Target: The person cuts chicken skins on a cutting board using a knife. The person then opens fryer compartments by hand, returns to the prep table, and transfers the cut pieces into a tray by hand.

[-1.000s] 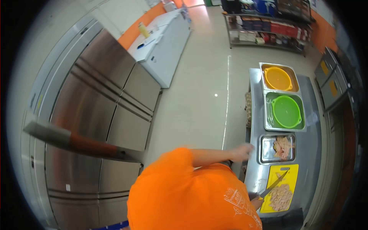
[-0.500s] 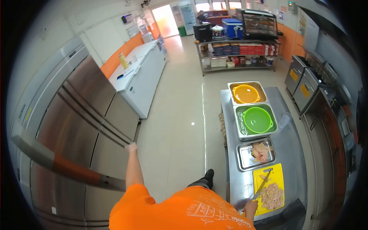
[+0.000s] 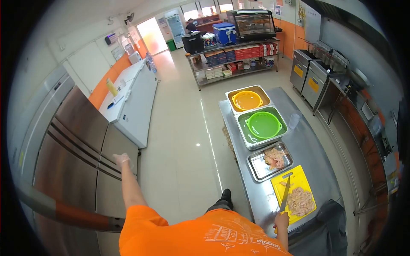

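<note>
Long-bladed steel knife with a yellow handle (image 3: 285, 194) slants over the rectangular yellow plastic cutting board (image 3: 299, 178), its handle gripped in the right hand (image 3: 281, 219), beside a heap of pale chopped meat (image 3: 300, 201). Outstretched left hand (image 3: 121, 158) is near the tall brushed-steel refrigerator (image 3: 64, 164); whether it touches, and how wide its fingers stand, cannot be told.

Across the bottom of the frame spreads a bright orange short-sleeved shirt (image 3: 171, 234), printed in white with a line drawing (image 3: 224, 234) and lettering. Below centre show a dark trouser leg (image 3: 218, 205) and black shoe (image 3: 226, 195). A thin, see-through glove (image 3: 124, 159) covers the left hand (image 3: 121, 158).
</note>
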Demonstrator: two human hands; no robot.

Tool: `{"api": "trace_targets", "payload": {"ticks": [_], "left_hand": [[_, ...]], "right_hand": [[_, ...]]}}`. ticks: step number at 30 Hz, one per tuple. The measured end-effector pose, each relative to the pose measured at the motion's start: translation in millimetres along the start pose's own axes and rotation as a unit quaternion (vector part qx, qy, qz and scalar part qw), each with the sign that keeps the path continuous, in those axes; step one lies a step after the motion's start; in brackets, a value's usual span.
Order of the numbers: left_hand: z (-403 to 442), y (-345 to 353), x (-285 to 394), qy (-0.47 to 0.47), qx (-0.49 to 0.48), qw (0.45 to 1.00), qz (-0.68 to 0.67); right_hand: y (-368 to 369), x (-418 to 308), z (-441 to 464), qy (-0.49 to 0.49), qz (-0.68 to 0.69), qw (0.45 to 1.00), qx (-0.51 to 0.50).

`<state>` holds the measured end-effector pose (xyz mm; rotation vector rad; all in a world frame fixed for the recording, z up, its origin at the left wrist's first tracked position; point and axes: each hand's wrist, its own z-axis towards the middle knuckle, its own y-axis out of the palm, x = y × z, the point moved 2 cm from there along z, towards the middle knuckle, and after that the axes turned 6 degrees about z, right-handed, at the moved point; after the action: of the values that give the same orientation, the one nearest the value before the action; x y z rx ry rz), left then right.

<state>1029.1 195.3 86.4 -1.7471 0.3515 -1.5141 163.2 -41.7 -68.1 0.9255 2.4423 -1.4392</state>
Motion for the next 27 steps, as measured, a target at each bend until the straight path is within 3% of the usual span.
{"api": "trace_targets", "payload": {"ticks": [3,4,5,6,7,9,13,15,16,18,20,23,26,27], "left_hand": [[45,111,-27,0.181,-0.093,0.979,0.014],[-39,93,4,0.319,-0.098,0.927,0.173],[-59,134,-1,0.333,-0.167,0.906,0.203],[-118,144,1,0.410,-0.219,0.851,0.244],[-149,185,-21,0.382,-0.269,0.861,0.201],[-254,187,-26,0.388,-0.384,0.818,0.180],[-407,217,-69,0.432,-0.516,0.733,0.096],[-487,214,-87,0.479,-0.565,0.665,0.094],[-522,211,-93,0.478,-0.636,0.598,0.096],[-585,182,-90,0.547,-0.658,0.509,0.096],[-622,164,-82,0.558,-0.692,0.447,0.101],[-652,152,-78,0.592,-0.703,0.385,0.090],[-665,162,-86,0.601,-0.709,0.360,0.075],[-669,169,-89,0.629,-0.684,0.363,0.068]], "right_hand": [[36,29,28,0.002,0.005,1.000,0.015],[42,32,31,0.005,0.008,1.000,0.020],[44,35,27,0.011,0.009,1.000,0.024],[43,31,25,0.021,0.035,0.999,0.014],[41,28,22,0.030,0.061,0.998,0.004],[35,19,11,0.023,0.040,0.999,0.022],[34,15,6,0.000,0.004,0.998,0.063],[39,15,14,-0.008,0.015,0.998,0.068],[41,19,13,-0.010,0.016,0.998,0.067],[41,16,7,0.009,0.026,0.997,0.069],[45,12,5,0.012,0.031,0.997,0.072],[50,22,10,0.012,0.032,0.996,0.077],[42,6,9,0.047,0.042,0.997,0.055],[60,21,24,0.051,0.043,0.993,0.092]]}}
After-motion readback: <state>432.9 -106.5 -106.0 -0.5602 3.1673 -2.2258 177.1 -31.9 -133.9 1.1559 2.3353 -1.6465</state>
